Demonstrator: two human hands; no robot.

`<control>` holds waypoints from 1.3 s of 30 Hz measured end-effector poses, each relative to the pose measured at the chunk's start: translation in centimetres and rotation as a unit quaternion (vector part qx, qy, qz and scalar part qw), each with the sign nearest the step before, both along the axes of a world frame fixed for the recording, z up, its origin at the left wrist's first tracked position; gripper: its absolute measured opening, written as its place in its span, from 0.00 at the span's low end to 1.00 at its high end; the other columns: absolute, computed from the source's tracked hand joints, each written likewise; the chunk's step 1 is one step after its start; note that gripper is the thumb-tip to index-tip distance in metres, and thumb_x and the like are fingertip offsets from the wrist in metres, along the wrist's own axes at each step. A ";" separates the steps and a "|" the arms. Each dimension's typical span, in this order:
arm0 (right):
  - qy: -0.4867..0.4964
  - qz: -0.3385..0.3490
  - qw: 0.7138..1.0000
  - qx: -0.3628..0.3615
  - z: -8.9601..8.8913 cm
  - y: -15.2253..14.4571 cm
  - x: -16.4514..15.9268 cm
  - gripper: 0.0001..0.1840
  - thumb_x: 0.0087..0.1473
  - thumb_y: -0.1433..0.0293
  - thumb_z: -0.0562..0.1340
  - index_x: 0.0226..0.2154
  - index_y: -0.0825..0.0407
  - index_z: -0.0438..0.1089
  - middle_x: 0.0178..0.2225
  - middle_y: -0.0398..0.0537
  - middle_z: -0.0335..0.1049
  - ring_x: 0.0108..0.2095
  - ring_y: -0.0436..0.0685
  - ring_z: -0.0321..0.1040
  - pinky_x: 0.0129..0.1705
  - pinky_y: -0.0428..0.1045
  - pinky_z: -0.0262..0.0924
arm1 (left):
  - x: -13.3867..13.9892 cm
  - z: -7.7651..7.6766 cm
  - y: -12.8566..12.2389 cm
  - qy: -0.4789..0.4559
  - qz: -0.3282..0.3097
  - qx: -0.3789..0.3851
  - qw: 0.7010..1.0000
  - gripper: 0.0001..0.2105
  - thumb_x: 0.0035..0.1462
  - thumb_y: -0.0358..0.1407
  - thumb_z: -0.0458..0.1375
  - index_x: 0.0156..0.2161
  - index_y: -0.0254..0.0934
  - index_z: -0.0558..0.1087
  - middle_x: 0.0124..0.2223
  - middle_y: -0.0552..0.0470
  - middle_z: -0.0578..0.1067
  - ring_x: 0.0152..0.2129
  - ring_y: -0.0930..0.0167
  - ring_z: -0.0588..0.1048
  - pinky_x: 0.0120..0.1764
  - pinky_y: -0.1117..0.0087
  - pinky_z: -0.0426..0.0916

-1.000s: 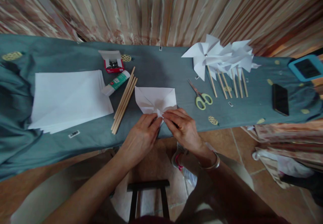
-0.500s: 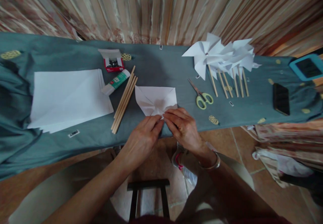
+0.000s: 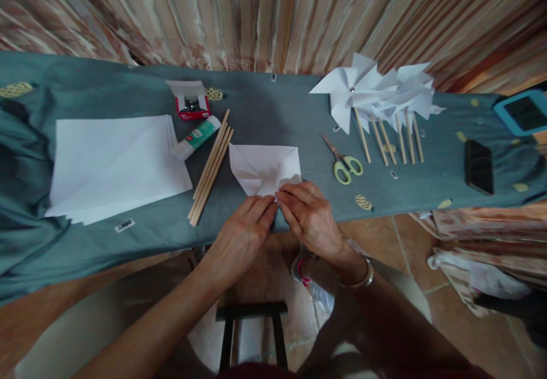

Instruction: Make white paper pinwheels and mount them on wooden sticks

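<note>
A cut white paper sheet (image 3: 273, 159) lies near the front edge of the cloth-covered table, its near part bent in and covered by my fingers. My left hand (image 3: 248, 222) pinches the paper's near edge from the left. From the right, my right hand (image 3: 310, 214) pinches it too, the two sets of fingertips almost touching. What exactly sits between the fingertips is hidden. Wooden sticks (image 3: 209, 171) lie left of the paper, and scissors with green handles (image 3: 342, 159) rest to its right.
A stack of white paper (image 3: 115, 165) is at the left, beside a glue stick (image 3: 196, 138) and an open red box (image 3: 192, 106) of small dark items. Paper pinwheels (image 3: 376, 94) on sticks lie back right. A phone (image 3: 479, 167) and a blue-framed device (image 3: 523, 112) are far right.
Both hands stay at the paper's near edge with hardly any movement. The view has shifted very slightly.
</note>
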State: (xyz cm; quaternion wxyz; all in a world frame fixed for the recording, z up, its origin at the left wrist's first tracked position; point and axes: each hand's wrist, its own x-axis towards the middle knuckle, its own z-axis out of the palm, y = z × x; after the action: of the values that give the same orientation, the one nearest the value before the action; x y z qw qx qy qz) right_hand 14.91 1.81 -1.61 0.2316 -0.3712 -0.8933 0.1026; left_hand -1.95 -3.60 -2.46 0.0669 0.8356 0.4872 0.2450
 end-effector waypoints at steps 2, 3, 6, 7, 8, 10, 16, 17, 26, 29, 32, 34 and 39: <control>-0.003 -0.002 1.000 0.007 0.0 0.0 0.0 0.15 0.64 0.70 0.54 0.43 0.57 0.76 0.43 0.55 0.76 0.43 0.60 0.69 0.47 0.57 0.67 | 0.0 0.0 0.0 -0.001 0.000 0.004 1.000 0.13 0.61 0.25 0.51 0.49 0.23 0.69 0.47 0.39 0.73 0.42 0.62 0.71 0.46 0.60 0.74; -0.003 -0.004 1.000 0.008 -0.1 0.0 0.0 0.15 0.64 0.70 0.54 0.43 0.57 0.76 0.43 0.55 0.76 0.43 0.60 0.69 0.47 0.57 0.67 | 0.0 -0.1 0.0 -0.002 0.000 0.004 1.000 0.13 0.61 0.25 0.51 0.50 0.22 0.69 0.47 0.38 0.73 0.43 0.62 0.71 0.47 0.60 0.74; -0.001 -0.006 1.000 0.006 -0.1 0.0 0.0 0.15 0.64 0.70 0.54 0.43 0.56 0.76 0.43 0.55 0.76 0.43 0.60 0.69 0.48 0.57 0.67 | -0.1 -0.2 0.0 -0.006 0.001 0.000 1.000 0.13 0.61 0.24 0.51 0.50 0.23 0.69 0.48 0.38 0.73 0.44 0.62 0.71 0.48 0.59 0.74; 0.000 -0.006 1.000 0.006 -0.1 0.0 0.0 0.15 0.64 0.71 0.54 0.43 0.56 0.76 0.43 0.54 0.76 0.43 0.60 0.69 0.48 0.57 0.67 | -0.1 -0.3 0.0 -0.008 0.001 -0.004 1.000 0.13 0.61 0.24 0.51 0.50 0.23 0.68 0.49 0.38 0.72 0.45 0.62 0.71 0.48 0.59 0.74; 0.002 -0.008 1.000 0.006 -0.1 0.0 0.0 0.15 0.64 0.71 0.54 0.43 0.55 0.76 0.43 0.54 0.76 0.43 0.60 0.69 0.47 0.57 0.67 | -0.1 -0.4 0.0 -0.010 0.001 -0.006 1.000 0.14 0.61 0.24 0.51 0.51 0.24 0.68 0.49 0.37 0.72 0.46 0.62 0.71 0.49 0.59 0.74; 0.003 -0.011 1.000 0.009 -0.1 0.0 -0.1 0.15 0.64 0.70 0.54 0.43 0.55 0.76 0.43 0.54 0.76 0.43 0.59 0.69 0.47 0.56 0.67 | -0.2 -0.6 -0.1 -0.015 0.001 -0.005 1.000 0.14 0.61 0.24 0.52 0.51 0.24 0.68 0.51 0.36 0.72 0.47 0.62 0.71 0.50 0.59 0.73; 0.006 -0.004 0.999 0.031 -0.1 0.0 0.1 0.15 0.63 0.71 0.55 0.43 0.59 0.76 0.43 0.56 0.76 0.43 0.59 0.69 0.47 0.56 0.68 | -0.3 -0.7 0.0 -0.035 -0.008 0.008 0.999 0.13 0.61 0.23 0.49 0.50 0.24 0.68 0.51 0.37 0.72 0.48 0.62 0.72 0.50 0.61 0.73; 0.007 -0.005 0.999 0.032 -0.1 0.0 0.1 0.15 0.63 0.71 0.55 0.43 0.59 0.76 0.43 0.56 0.76 0.43 0.59 0.69 0.47 0.56 0.68 | -0.3 -0.6 0.0 -0.036 -0.008 0.008 0.999 0.13 0.62 0.23 0.49 0.50 0.23 0.68 0.51 0.37 0.72 0.48 0.63 0.72 0.50 0.61 0.73; 0.006 -0.005 1.000 0.024 -0.2 -0.1 0.2 0.15 0.63 0.71 0.55 0.44 0.59 0.75 0.43 0.57 0.76 0.44 0.60 0.69 0.48 0.56 0.67 | -0.4 -0.1 -0.1 -0.014 -0.008 0.009 1.000 0.14 0.63 0.24 0.46 0.51 0.25 0.66 0.50 0.36 0.73 0.49 0.63 0.73 0.50 0.61 0.74; -0.002 -0.006 1.000 0.007 -0.2 0.0 0.2 0.15 0.63 0.71 0.54 0.44 0.57 0.75 0.44 0.55 0.76 0.44 0.60 0.69 0.48 0.56 0.67 | -0.4 0.0 0.0 -0.011 -0.008 0.007 1.000 0.14 0.62 0.23 0.47 0.51 0.23 0.67 0.49 0.35 0.73 0.48 0.63 0.74 0.50 0.61 0.74; -0.002 -0.004 1.000 0.000 -0.3 0.0 0.2 0.15 0.63 0.71 0.54 0.44 0.56 0.75 0.44 0.54 0.76 0.44 0.60 0.69 0.48 0.57 0.67 | -0.4 0.1 0.1 -0.010 -0.010 0.007 1.000 0.14 0.62 0.23 0.48 0.51 0.21 0.67 0.49 0.35 0.73 0.48 0.62 0.73 0.50 0.61 0.74; -0.001 -0.001 1.000 -0.002 -0.3 0.0 0.2 0.15 0.63 0.72 0.54 0.44 0.55 0.75 0.44 0.54 0.76 0.44 0.60 0.69 0.48 0.57 0.67 | -0.4 0.1 0.1 -0.007 -0.010 0.007 1.000 0.14 0.62 0.23 0.48 0.51 0.21 0.67 0.49 0.36 0.73 0.47 0.62 0.73 0.50 0.61 0.74; -0.004 0.013 1.000 -0.006 -0.2 0.2 0.2 0.15 0.63 0.72 0.54 0.45 0.56 0.75 0.44 0.54 0.76 0.44 0.60 0.69 0.49 0.56 0.68 | -0.4 0.1 0.0 -0.007 -0.006 0.008 1.000 0.13 0.63 0.24 0.47 0.50 0.22 0.67 0.49 0.37 0.74 0.47 0.63 0.73 0.50 0.62 0.74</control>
State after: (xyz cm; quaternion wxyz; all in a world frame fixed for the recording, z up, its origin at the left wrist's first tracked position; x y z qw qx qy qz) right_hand 15.14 1.99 -1.84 0.2247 -0.3614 -0.8983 0.1095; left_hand -2.31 -3.59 -2.33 0.0650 0.8370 0.4800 0.2544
